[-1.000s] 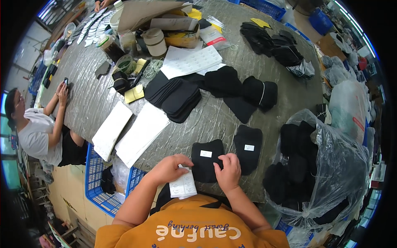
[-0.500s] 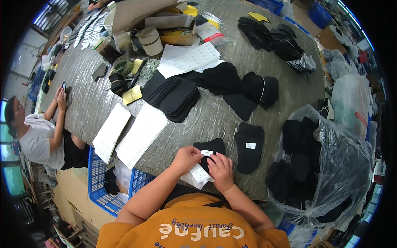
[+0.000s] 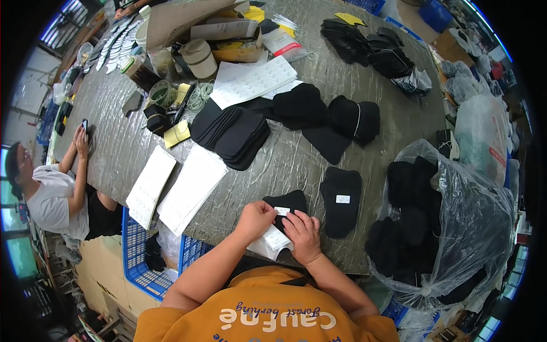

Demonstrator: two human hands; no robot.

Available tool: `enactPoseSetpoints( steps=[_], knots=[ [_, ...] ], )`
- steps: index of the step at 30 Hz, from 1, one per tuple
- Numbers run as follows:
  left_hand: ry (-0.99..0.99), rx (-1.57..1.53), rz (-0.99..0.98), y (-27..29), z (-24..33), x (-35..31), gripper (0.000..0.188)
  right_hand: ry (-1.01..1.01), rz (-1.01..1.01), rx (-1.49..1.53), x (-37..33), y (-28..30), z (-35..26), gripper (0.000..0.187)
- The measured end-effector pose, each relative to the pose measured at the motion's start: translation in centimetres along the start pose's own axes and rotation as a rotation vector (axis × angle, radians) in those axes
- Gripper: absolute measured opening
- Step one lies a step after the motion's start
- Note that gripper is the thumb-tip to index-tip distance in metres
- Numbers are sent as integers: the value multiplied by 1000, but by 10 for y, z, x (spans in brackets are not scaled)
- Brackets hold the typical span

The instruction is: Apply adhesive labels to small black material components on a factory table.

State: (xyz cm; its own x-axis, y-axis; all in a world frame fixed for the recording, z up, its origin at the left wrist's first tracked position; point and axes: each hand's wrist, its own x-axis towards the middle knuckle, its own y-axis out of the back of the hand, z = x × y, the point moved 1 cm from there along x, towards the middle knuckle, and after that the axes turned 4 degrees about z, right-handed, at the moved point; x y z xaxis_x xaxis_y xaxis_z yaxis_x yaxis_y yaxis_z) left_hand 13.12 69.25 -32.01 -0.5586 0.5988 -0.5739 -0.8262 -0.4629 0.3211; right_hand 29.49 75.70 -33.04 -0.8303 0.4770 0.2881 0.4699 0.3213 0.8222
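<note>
A small white label (image 3: 281,211) lies on a black foot-shaped pad (image 3: 289,199) at the table's near edge. My left hand (image 3: 256,220) pinches at the label's left end, thumb and forefinger pressed together. The fingers of my right hand (image 3: 303,232) rest slightly apart on the pad, touching the label's right end. Below both hands, a sheet of white labels (image 3: 276,239) hangs toward my body, partly covered by the left hand. Just to the right lies a second black pad (image 3: 341,214) bearing a similar white label.
Stacked black pads (image 3: 242,139), bundled black pads (image 3: 364,119) and white label sheets (image 3: 191,191) lie beyond my hands. A plastic bag of black pieces (image 3: 450,228) stands right, a blue crate (image 3: 132,259) lower left. Another person (image 3: 54,194) sits at left with a phone.
The whole view has shifted slightly, moving the table's contents a little left. Both hands keep nearly the same pose at the label.
</note>
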Motion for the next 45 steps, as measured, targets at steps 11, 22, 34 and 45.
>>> enactPoseSetpoints(
  steps=[11, 22, 34, 45],
  knots=[
    [17, 44, 33, 0, -7, 8, 22, 12, 9, -60, 2, 0, -1, 32],
    [-25, 168, 193, 2, 0, 6, 40, 33, 0, -98, 3, -1, -1, 33],
    [-77, 256, 204, -1, -2, 7, 41, 88, -38, -205, 3, 0, 2, 33],
    [-94, 299, 193, 0, -2, 10, 42, -12, -56, -287, 1, 3, 5, 34]
  ],
)
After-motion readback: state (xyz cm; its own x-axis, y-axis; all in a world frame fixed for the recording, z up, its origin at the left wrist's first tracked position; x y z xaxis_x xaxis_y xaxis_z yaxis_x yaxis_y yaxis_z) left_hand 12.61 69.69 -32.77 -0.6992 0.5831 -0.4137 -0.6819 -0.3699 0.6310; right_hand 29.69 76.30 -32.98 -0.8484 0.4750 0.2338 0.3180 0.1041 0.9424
